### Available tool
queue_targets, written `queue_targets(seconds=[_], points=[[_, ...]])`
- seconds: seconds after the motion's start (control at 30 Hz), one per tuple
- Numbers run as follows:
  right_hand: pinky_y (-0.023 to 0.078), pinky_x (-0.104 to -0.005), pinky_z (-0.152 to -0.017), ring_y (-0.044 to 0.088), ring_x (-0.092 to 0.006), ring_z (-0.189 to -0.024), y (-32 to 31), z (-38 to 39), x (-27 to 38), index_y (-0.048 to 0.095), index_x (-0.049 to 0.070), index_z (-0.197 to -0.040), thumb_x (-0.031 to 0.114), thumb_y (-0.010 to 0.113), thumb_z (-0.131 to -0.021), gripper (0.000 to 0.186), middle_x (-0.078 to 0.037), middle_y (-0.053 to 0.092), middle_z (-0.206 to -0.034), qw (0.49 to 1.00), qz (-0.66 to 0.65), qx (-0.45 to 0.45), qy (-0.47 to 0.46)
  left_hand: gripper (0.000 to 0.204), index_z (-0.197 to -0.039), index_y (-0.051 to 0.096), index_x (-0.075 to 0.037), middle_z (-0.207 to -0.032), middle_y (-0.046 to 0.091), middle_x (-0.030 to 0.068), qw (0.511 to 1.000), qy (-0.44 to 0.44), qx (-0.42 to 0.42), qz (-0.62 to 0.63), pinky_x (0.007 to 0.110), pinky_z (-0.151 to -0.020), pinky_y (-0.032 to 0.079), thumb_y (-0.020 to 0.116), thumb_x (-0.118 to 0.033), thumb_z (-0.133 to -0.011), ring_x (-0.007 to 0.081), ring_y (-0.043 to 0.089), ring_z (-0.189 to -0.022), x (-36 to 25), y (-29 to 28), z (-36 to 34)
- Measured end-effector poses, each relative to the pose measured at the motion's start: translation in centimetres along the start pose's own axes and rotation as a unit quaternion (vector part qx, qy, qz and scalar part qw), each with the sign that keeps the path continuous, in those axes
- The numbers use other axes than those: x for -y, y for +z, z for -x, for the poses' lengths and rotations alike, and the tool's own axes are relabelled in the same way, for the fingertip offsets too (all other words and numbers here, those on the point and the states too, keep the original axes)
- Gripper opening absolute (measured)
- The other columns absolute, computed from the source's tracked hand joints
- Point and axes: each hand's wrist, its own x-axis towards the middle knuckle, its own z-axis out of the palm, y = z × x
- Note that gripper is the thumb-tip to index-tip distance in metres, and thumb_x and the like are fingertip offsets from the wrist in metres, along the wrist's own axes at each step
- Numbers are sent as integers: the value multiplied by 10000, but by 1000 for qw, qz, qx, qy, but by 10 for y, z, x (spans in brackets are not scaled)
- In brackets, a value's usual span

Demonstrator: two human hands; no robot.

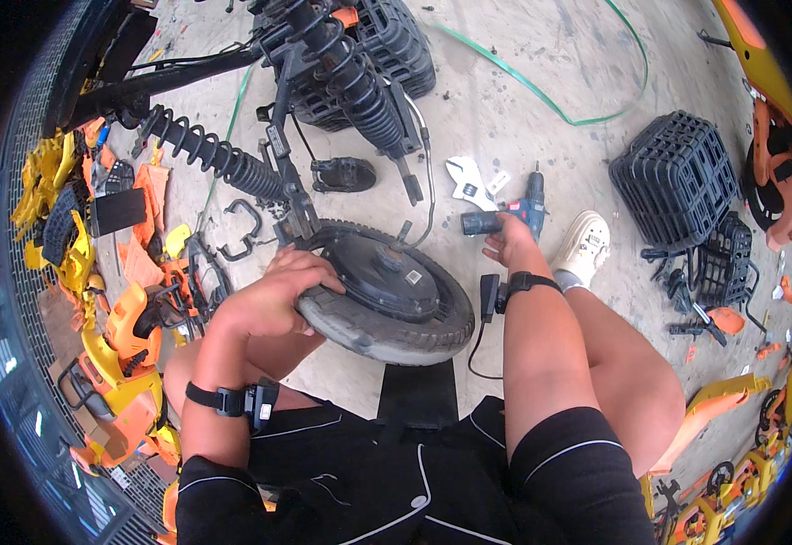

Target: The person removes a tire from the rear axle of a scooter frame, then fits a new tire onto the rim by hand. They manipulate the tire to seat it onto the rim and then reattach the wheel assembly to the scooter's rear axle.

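Note:
My left hand (298,289) grips the rim of a black wheel (387,309), whose tyre is scuffed grey and whose hub has a cable attached. The wheel lies tilted, next to a black fork with coil-spring shocks (351,91). My right hand (509,238) holds a blue and black cordless drill (529,207) by its battery end (481,223), low over the floor, its chuck pointing away from me. A silver adjustable wrench (464,182) lies just beyond the drill. A small black boxy object (490,295) with a cable is beside my right wrist.
Stacked black plastic crates (668,177) stand at the right, with more black parts (718,263) below them. Piles of yellow and orange panels (123,336) line both sides. A green strap (578,121) runs across the concrete floor (523,73). My shoe (584,238) is beside the drill.

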Motion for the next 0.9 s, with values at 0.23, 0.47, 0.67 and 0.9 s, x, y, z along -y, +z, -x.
queue_targets(seconds=[0.23,0.47,0.67,0.9], points=[[484,-462,-594,552,-224,-669,2,-30,-15,572,107,-1067,352,643,-884,314,-79,553,-858,992,107,-26,-65,702,-1202,681,-160,-1269,612,62,1000,4,-12,6,447,-1104,322,869,-76,-530,315,511,-1242,-7,-2,0],[437,-722,-850,538,-498,-1198,53,12,28,481,55,-1453,393,663,-849,715,-261,460,-1491,963,245,-68,-86,784,-1305,636,-193,-1328,570,80,999,-16,22,-40,483,-1130,270,901,-161,-568,319,450,-1315,-4,6,12],[456,-507,-895,572,-286,-1153,86,227,107,593,48,-1268,311,644,-879,472,-129,609,-1248,935,119,3,-334,950,-1501,446,-192,-1460,497,139,992,-52,20,-117,539,-1210,210,898,-256,-668,371,371,-1432,-10,31,-1],[486,-388,-857,618,-193,-1049,97,413,80,643,58,-1196,298,645,-946,347,-51,678,-1082,764,345,102,-536,899,-1513,408,-146,-1420,541,150,986,-32,-8,-166,546,-1185,287,844,-387,-764,377,460,-1374,-36,40,-6]])
